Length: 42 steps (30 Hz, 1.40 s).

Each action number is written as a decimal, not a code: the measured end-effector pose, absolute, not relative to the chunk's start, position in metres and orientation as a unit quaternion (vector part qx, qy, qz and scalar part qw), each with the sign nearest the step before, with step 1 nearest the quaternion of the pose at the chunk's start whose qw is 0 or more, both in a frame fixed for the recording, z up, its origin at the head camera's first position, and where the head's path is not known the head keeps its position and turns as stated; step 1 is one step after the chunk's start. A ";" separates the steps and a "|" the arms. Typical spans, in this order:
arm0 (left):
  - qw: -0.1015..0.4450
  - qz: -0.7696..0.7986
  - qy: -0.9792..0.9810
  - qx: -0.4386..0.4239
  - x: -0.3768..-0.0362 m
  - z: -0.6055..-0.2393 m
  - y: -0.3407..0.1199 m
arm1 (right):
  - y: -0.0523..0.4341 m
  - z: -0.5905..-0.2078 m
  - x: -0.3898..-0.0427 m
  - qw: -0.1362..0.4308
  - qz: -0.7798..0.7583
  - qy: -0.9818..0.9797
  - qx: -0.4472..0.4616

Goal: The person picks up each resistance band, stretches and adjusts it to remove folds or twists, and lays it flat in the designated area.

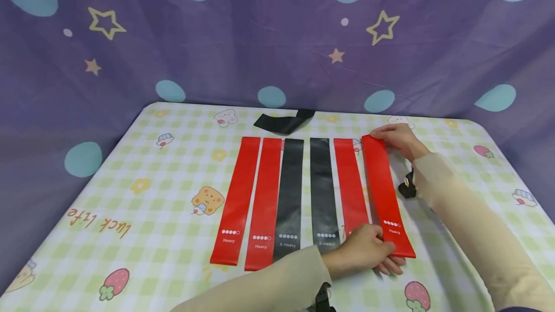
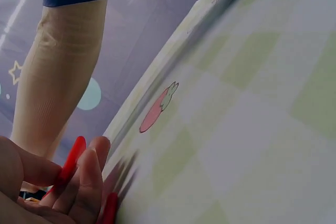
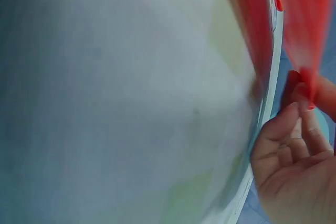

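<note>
A red resistance band [image 1: 381, 182] marked "Heavy" lies at the right end of a row of flat bands. My right hand [image 1: 403, 139] pinches its far end; in the right wrist view the red strip [image 3: 304, 30] rises blurred from between thumb and fingers. At the near end, my left hand [image 1: 360, 249] pinches the same band, whose red edge [image 2: 71, 158] shows between thumb and fingers in the left wrist view. Next to it lies another red band [image 1: 350, 177], its near end partly hidden by my left hand. Further left are two black X-Heavy bands [image 1: 291, 182] and two red ones [image 1: 236, 196].
A folded black band [image 1: 282, 123] lies behind the row, near the table's back edge. The table [image 1: 165, 254] wears a green checked cloth with printed pictures. A purple curtain [image 1: 269, 37] hangs behind it. Each wrist carries a small black device [image 1: 407, 187].
</note>
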<state>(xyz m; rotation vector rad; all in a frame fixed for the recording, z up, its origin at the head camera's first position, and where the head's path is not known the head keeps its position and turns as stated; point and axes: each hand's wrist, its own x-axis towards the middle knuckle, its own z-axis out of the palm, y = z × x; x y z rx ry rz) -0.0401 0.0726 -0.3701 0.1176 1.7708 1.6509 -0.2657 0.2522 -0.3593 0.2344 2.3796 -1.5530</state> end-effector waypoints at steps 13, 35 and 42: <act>0.387 0.634 0.669 0.016 -0.036 -0.370 0.076 | 0.249 -0.357 -0.266 0.175 -0.494 0.848 0.070; 0.460 0.604 0.650 0.025 -0.030 -0.364 0.054 | 0.242 -0.347 -0.274 0.144 -0.402 0.903 0.051; 0.478 0.591 0.645 0.079 -0.040 -0.362 0.037 | 0.235 -0.338 -0.277 0.154 -0.425 0.891 0.039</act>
